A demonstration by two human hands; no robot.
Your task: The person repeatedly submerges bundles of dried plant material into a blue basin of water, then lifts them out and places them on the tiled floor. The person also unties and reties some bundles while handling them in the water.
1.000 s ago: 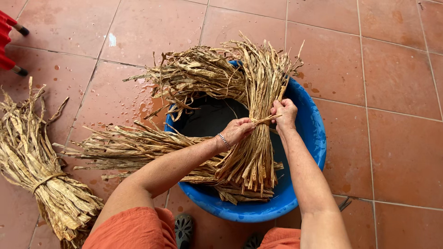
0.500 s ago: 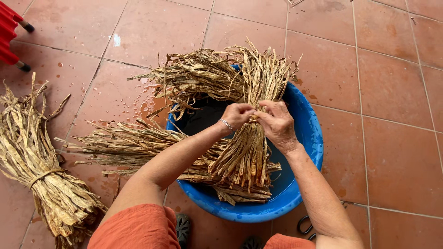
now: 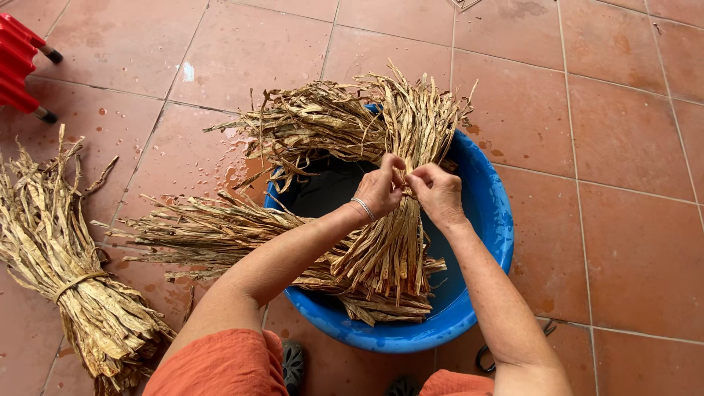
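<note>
knees: two, orange trousers
basin: one blue plastic tub on floor tiles
hands: left hand and right hand, each grip pinched on the upright dried-leaf bundle over the tub
other bundles: three, one tied bundle far left

Single head-worn view, steeply downward, close above blue basin on tiled floor.

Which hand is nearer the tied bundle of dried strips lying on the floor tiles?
Left. The left hand grips the bundle over the blue basin, on the side facing the tied bundle; the right hand is beyond it.
</note>
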